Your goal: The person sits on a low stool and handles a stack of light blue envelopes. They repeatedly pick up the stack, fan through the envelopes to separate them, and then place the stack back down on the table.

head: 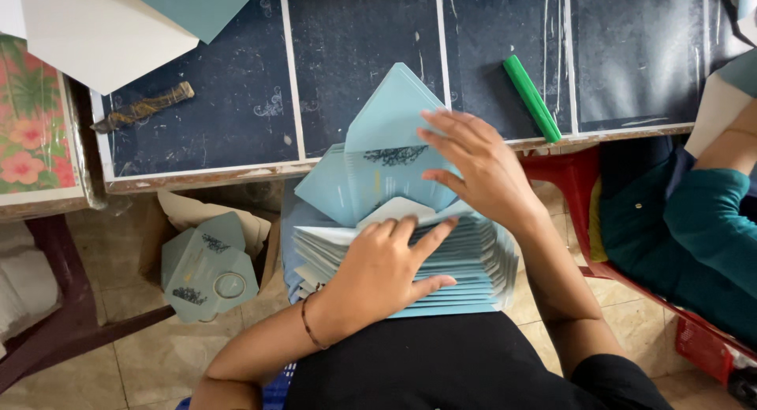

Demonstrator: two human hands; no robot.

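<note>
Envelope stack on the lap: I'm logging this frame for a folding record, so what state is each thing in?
Envelope stack: fanned, lying on the lap.
Top envelope: flap open, pointing up.
Left hand: flat on the stack, pressing.
Right hand: spread on the top envelope.
Green stick: lying loose on the dark table.
Box envelopes: flaps open, piled in the carton.

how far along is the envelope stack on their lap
Looks done: a few light blue envelopes lie in the carton on the floor. In hand: the left hand presses the lap stack while the right hand rests on a raised open envelope. Left: most of the stack appears unhandled, though how many cannot be told.
</note>
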